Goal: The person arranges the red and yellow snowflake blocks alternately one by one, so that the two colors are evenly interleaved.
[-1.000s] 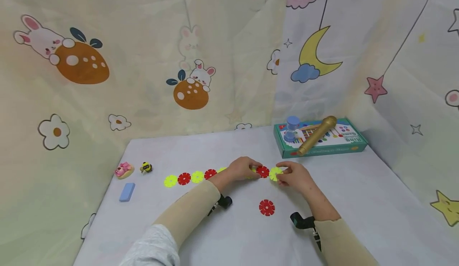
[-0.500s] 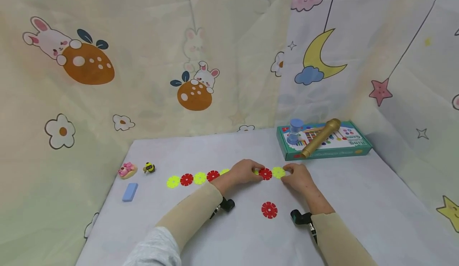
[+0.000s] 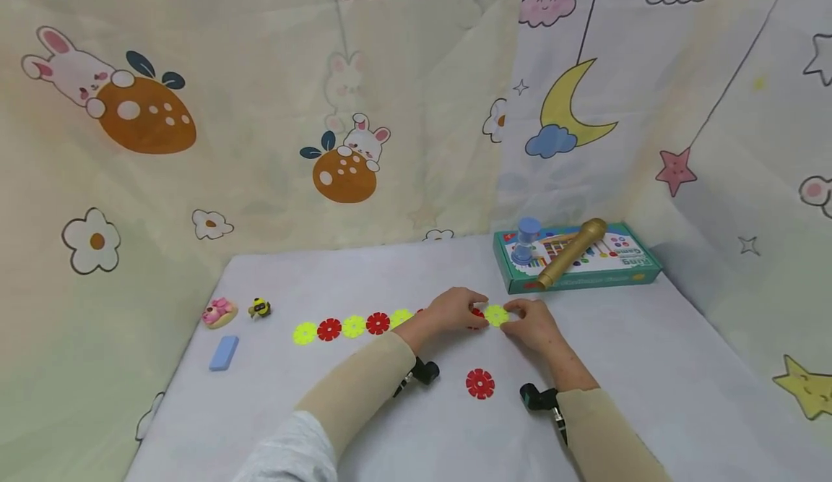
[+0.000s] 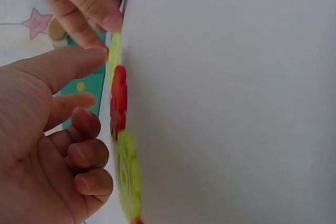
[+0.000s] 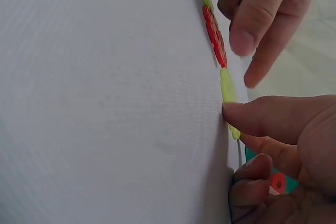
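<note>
A row of flower-shaped plastic discs, alternating yellow-green and red, runs across the white table. My right hand (image 3: pixel 536 325) pinches the right edge of the yellow-green disc (image 3: pixel 497 315) at the row's right end, its thumb lying on the disc in the right wrist view. Over the row, my left hand (image 3: pixel 450 311) holds its thumb and index finger apart beside that disc and partly hides the neighbouring red disc (image 4: pixel 119 98). Nothing is pinched between those fingers. A separate red disc (image 3: pixel 480 384) lies nearer to me, between the forearms.
At the back right stands a green game box (image 3: pixel 598 277), bearing a blue hourglass (image 3: pixel 525 241) and a gold microphone-shaped object (image 3: pixel 572 253). A pink figure (image 3: pixel 219 313), a bee figure (image 3: pixel 259 308) and a blue block (image 3: pixel 224 353) are on the left.
My left hand has moved right along the row, so its fingers now cover most of the last red disc. My right fingers have shifted to the yellow-green disc's right edge.
</note>
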The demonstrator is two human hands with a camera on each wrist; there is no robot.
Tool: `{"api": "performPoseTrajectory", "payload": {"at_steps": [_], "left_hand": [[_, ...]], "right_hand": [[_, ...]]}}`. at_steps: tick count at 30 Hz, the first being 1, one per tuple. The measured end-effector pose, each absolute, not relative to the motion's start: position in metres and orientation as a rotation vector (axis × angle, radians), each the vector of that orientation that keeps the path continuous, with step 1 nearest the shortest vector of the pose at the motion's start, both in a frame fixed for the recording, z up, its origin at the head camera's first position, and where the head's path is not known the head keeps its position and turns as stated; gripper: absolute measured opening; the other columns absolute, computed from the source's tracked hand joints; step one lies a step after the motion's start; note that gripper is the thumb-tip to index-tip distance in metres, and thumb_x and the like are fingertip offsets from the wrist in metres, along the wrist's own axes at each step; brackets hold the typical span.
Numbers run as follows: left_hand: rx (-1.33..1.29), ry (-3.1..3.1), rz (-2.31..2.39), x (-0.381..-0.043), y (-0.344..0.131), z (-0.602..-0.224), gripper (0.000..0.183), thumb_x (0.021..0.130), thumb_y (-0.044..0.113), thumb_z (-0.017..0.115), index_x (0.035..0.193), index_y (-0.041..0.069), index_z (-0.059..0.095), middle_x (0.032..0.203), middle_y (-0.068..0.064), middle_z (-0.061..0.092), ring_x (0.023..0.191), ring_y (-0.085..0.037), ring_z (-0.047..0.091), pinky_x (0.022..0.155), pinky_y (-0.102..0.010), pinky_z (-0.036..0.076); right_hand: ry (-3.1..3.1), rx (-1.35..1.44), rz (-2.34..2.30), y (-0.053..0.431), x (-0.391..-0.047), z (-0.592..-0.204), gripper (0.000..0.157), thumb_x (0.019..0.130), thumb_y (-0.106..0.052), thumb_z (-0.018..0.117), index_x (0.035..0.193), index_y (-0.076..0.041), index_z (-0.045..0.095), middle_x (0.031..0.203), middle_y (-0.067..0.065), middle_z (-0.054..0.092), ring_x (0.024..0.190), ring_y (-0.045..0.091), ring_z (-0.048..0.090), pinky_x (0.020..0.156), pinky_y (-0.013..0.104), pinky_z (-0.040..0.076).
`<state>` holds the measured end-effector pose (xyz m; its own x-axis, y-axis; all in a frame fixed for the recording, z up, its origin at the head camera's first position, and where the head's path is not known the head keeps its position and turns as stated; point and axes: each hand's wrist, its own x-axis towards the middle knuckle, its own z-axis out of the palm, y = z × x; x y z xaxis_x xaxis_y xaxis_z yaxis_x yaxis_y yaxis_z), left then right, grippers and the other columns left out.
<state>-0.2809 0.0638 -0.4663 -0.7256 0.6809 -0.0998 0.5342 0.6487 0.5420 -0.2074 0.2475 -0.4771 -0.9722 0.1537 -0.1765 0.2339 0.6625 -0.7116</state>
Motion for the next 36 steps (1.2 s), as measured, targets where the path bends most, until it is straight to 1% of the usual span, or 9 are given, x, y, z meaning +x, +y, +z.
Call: {"api": "performPoseTrajectory", "payload": {"at_steps": [4,7,10,13,17,19,23,30,36], "left_hand": [[0.972,2.581,0.667,-0.281,0.073,-0.470,0.050,0.081,0.038,0.073,0.127,0.022,0.062,0.116,0.004,0.063,0.094,-0.008,0.051,0.077,-0.024,0.044],[0.972,2.593,0.656,-0.282,0.076,-0.472,0.046,0.082,0.037,0.072,0.125,0.022,0.064,0.116,0.006,0.063,0.096,-0.008,0.052,0.076,-0.023,0.045],[0.975,2.607,0.652,-0.283,0.076,-0.475,0.044,0.083,0.036,0.071,0.124,0.023,0.064,0.116,0.007,0.064,0.095,-0.008,0.052,0.075,-0.022,0.044],[0.964,2.604,0.667,-0.282,0.076,-0.479,0.044,0.083,0.038,0.071,0.123,0.024,0.065,0.115,0.009,0.064,0.095,-0.007,0.052,0.074,-0.021,0.044],[0.959,2.590,0.692,-0.281,0.075,-0.480,0.044,0.082,0.039,0.072,0.123,0.025,0.065,0.115,0.010,0.064,0.098,-0.007,0.053,0.075,-0.021,0.044],[0.963,2.598,0.692,-0.281,0.075,-0.480,0.043,0.082,0.039,0.071,0.123,0.026,0.065,0.115,0.010,0.064,0.099,-0.007,0.054,0.076,-0.022,0.044],[0.963,2.612,0.685,-0.281,0.075,-0.480,0.043,0.082,0.041,0.071,0.122,0.027,0.065,0.113,0.011,0.064,0.097,-0.006,0.054,0.076,-0.023,0.044],[0.953,2.599,0.702,-0.280,0.073,-0.481,0.044,0.081,0.041,0.072,0.123,0.028,0.065,0.112,0.013,0.064,0.096,-0.005,0.052,0.073,-0.021,0.043],[0.946,2.602,0.736,-0.281,0.075,-0.482,0.043,0.081,0.041,0.072,0.121,0.028,0.066,0.110,0.012,0.064,0.091,-0.005,0.051,0.071,-0.021,0.043]], "right_hand": [[2.758,0.356,-1.221,0.247,-0.208,-0.479,0.041,0.084,-0.015,0.070,0.122,-0.004,0.059,0.127,0.021,0.045,0.110,0.034,0.044,0.091,0.050,0.041],[2.749,0.369,-1.226,0.247,-0.208,-0.479,0.042,0.084,-0.015,0.069,0.123,-0.004,0.059,0.127,0.020,0.044,0.110,0.034,0.043,0.092,0.049,0.041],[2.762,0.360,-1.204,0.246,-0.205,-0.478,0.043,0.085,-0.017,0.069,0.124,-0.003,0.057,0.123,0.019,0.049,0.105,0.033,0.046,0.089,0.048,0.043],[2.752,0.365,-1.182,0.244,-0.196,-0.477,0.047,0.085,-0.021,0.068,0.125,-0.002,0.053,0.109,0.017,0.054,0.094,0.029,0.049,0.078,0.042,0.046],[2.721,0.353,-1.201,0.240,-0.179,-0.474,0.047,0.085,-0.026,0.068,0.123,-0.004,0.051,0.086,0.011,0.049,0.077,0.023,0.046,0.061,0.033,0.040],[2.719,0.297,-1.233,0.237,-0.169,-0.474,0.040,0.085,-0.026,0.069,0.117,-0.007,0.055,0.080,0.008,0.047,0.072,0.020,0.045,0.058,0.032,0.037],[2.695,0.078,-1.246,0.228,-0.148,-0.477,0.028,0.082,-0.028,0.073,0.102,-0.013,0.062,0.073,0.004,0.049,0.069,0.017,0.046,0.057,0.028,0.038],[2.677,-0.183,-1.046,0.206,-0.127,-0.479,0.045,0.068,-0.041,0.083,0.098,-0.016,0.061,0.071,0.000,0.050,0.067,0.014,0.047,0.054,0.027,0.038],[2.697,-0.183,-0.925,0.198,-0.129,-0.474,0.044,0.065,-0.034,0.085,0.093,-0.015,0.057,0.079,0.000,0.050,0.076,0.016,0.047,0.062,0.032,0.042]]}}
